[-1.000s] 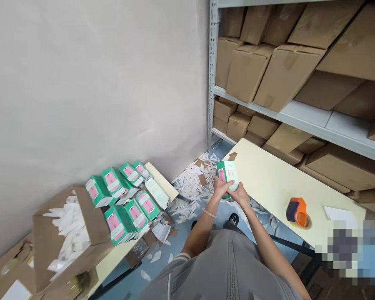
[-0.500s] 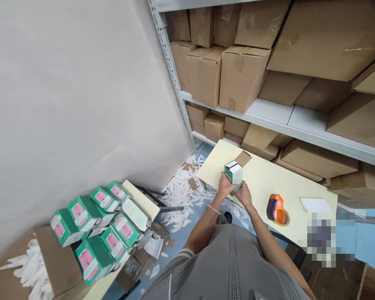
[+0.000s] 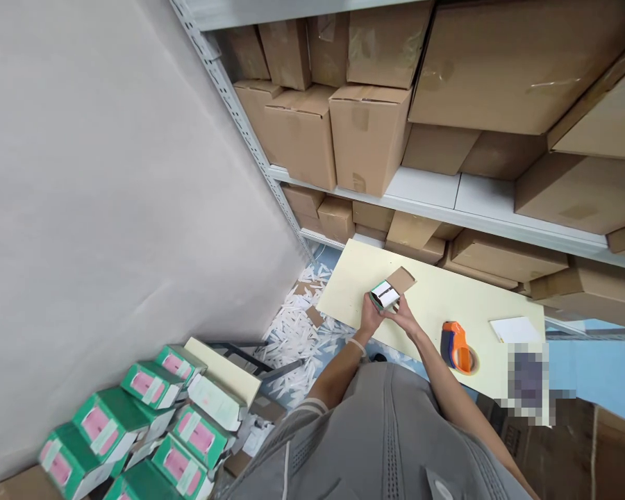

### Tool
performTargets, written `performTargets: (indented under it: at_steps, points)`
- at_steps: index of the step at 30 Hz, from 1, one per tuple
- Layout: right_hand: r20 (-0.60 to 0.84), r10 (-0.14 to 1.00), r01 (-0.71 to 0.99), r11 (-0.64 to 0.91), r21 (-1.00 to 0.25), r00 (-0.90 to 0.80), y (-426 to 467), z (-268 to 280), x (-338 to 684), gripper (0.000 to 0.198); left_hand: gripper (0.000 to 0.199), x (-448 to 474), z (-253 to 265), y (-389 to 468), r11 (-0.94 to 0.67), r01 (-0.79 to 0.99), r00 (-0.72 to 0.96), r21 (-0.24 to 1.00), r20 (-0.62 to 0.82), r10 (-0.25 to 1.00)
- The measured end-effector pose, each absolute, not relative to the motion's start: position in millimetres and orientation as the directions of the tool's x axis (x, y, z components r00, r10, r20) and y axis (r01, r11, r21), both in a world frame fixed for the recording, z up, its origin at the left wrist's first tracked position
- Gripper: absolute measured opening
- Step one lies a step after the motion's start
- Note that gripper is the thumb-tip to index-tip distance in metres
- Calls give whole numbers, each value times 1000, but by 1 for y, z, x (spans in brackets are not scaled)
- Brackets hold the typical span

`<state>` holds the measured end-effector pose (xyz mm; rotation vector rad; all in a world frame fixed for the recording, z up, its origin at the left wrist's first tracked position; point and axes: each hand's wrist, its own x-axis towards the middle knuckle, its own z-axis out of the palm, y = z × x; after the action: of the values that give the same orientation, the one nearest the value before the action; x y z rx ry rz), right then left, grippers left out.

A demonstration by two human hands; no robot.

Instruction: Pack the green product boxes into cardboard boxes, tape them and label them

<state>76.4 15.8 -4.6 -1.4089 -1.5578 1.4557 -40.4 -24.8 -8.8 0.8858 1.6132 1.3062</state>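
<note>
Between my two hands is a small green-and-white carton (image 3: pixel 384 295), tilted so that its end with white flaps and a dark gap faces up at me. My left hand (image 3: pixel 370 317) grips its near left side, and my right hand (image 3: pixel 405 317) closes on the near right side. Parts of the fingers are hidden behind the carton. A piece of brown cardboard (image 3: pixel 401 280) shows just beyond it, over the pale yellow table (image 3: pixel 344 278). Whether that piece touches the carton, I cannot tell.
An orange and blue tape dispenser (image 3: pixel 455 346) and a white pad (image 3: pixel 514 329) lie on the table. Several green cartons (image 3: pixel 101 425) are stacked at lower left. Shelves of brown boxes (image 3: pixel 371 139) stand behind. White paper scraps (image 3: pixel 289 333) cover the floor by the wall (image 3: pixel 109 173).
The carton has tipped so its top end faces me more, and both hands have turned with it. My view has shifted, moving the green cartons lower left.
</note>
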Motion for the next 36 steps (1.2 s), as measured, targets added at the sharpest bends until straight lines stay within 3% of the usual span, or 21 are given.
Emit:
performTargets:
  at_steps: [6, 11, 18, 20, 25, 29, 36]
  points:
    - [-208, 947, 323, -122, -938, -246, 11, -12, 64, 79, 69, -36, -9, -29, 276, -100, -355, 956, -293, 887]
    - [-178, 965, 272, -122, -955, -191, 12, -17, 70, 80, 70, -43, -21, -27, 276, 11, -293, 961, -261, 920]
    - [-219, 934, 217, -160, -963, -281, 22, -4, 95, 76, 29, -68, -2, -17, 206, -21, -135, 978, -206, 969]
    - [-199, 923, 240, -122, -963, -329, 24, 3, 95, 76, 29, -69, 9, -14, 207, 24, -184, 978, -199, 963]
    - [-112, 938, 347, 10, -938, -329, 22, 9, 84, 72, 56, -60, 28, -15, 206, 230, -273, 951, -140, 952]
    - [-14, 947, 313, 92, -945, -320, 21, -3, 81, 69, 58, -55, 32, -16, 294, 392, -268, 872, -198, 943]
    - [-90, 956, 208, -32, -978, -279, 32, -5, 76, 81, 45, -54, 39, -8, 250, 496, -182, 831, -181, 966]
